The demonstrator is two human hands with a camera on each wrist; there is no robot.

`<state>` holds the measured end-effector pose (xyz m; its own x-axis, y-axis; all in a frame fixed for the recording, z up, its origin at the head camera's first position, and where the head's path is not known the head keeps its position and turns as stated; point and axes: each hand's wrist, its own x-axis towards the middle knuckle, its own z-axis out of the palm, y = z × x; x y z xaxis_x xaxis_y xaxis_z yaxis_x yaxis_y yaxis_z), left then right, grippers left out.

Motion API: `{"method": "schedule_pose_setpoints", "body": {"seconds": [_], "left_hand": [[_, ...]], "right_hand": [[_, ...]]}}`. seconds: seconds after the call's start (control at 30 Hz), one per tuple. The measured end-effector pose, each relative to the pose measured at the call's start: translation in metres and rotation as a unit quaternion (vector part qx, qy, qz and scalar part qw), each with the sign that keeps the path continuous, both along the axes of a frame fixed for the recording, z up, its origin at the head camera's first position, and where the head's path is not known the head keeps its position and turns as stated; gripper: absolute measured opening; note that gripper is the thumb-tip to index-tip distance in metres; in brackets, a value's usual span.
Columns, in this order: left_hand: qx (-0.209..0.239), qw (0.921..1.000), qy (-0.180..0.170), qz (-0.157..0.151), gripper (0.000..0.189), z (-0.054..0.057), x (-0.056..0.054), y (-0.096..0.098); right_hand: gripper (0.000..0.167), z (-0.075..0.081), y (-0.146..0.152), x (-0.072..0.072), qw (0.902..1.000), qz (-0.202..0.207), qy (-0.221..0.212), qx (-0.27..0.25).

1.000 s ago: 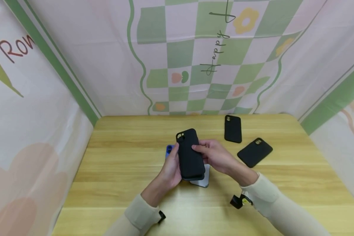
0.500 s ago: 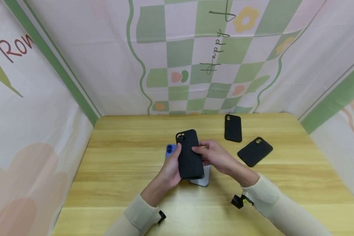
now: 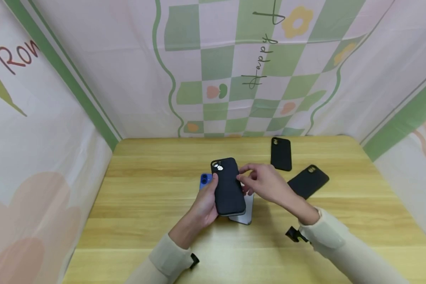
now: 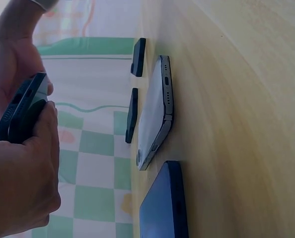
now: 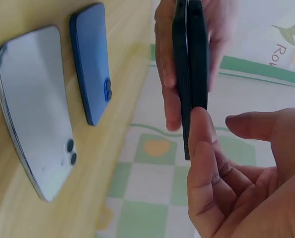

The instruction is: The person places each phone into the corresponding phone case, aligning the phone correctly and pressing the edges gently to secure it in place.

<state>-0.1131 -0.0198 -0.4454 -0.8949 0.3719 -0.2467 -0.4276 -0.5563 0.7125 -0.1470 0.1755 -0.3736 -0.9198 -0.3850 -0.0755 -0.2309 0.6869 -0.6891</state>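
My left hand (image 3: 206, 203) holds a black phone case (image 3: 228, 189), back side up, with a dark phone (image 4: 31, 114) right under it. In the right wrist view, a thin gap shows between case and phone along one edge. Light glints through the camera cutout. At the case's right edge is my right hand (image 3: 266, 183), its fingers loosely bent. In the right wrist view, its forefinger touches the edge while the thumb stands away. Beneath, on the table, lie a blue phone (image 3: 205, 179) and a white phone (image 5: 38, 99), both partly hidden in the head view.
Two more black phone cases lie on the wooden table (image 3: 145, 197) to the right: one upright near the back (image 3: 281, 154), another slanted case (image 3: 309, 181) partly behind my right hand. A printed cloth (image 3: 127, 79) hangs along the back and sides.
My right hand has loosened its pinch on the case and shifted slightly up and right. Case and phone now line up more closely. My left hand keeps its hold.
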Motion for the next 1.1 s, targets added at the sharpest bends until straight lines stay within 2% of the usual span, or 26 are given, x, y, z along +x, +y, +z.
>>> {"method": "schedule_pose_setpoints", "body": {"seconds": [0.17, 0.23, 0.3, 0.4, 0.53, 0.63, 0.77, 1.1], "left_hand": [[0.010, 0.9998, 0.004, -0.014, 0.060, 0.001, 0.000, -0.001], [0.016, 0.9995, 0.008, -0.026, 0.059, 0.002, 0.001, -0.002], [0.019, 0.9991, 0.011, -0.037, 0.059, 0.003, 0.002, -0.002], [0.018, 0.9987, 0.016, -0.045, 0.060, 0.004, 0.003, -0.002], [0.023, 0.9978, 0.023, -0.058, 0.060, 0.004, 0.003, -0.001], [0.026, 0.9970, 0.028, -0.067, 0.060, 0.004, 0.003, -0.001], [0.025, 0.9969, 0.029, -0.069, 0.059, 0.005, 0.003, -0.003], [0.031, 0.9961, 0.024, -0.078, 0.057, 0.005, 0.005, -0.005]], "right_hand": [[0.026, -0.002, 0.004, -0.013, 0.9971, -0.002, 0.072, 0.024], [0.029, -0.003, 0.005, -0.021, 0.9971, -0.003, 0.073, 0.021], [0.033, -0.005, 0.006, -0.032, 0.9989, 0.002, 0.045, 0.007], [0.039, -0.007, 0.003, -0.048, 0.9985, 0.011, -0.040, -0.034], [0.044, -0.009, -0.001, -0.066, 0.9820, 0.004, -0.161, -0.099], [0.046, -0.011, -0.003, -0.074, 0.9692, -0.004, -0.214, -0.121], [0.044, -0.012, -0.002, -0.076, 0.9616, -0.004, -0.239, -0.134], [0.040, -0.015, -0.001, -0.073, 0.9610, -0.007, -0.237, -0.142]]}}
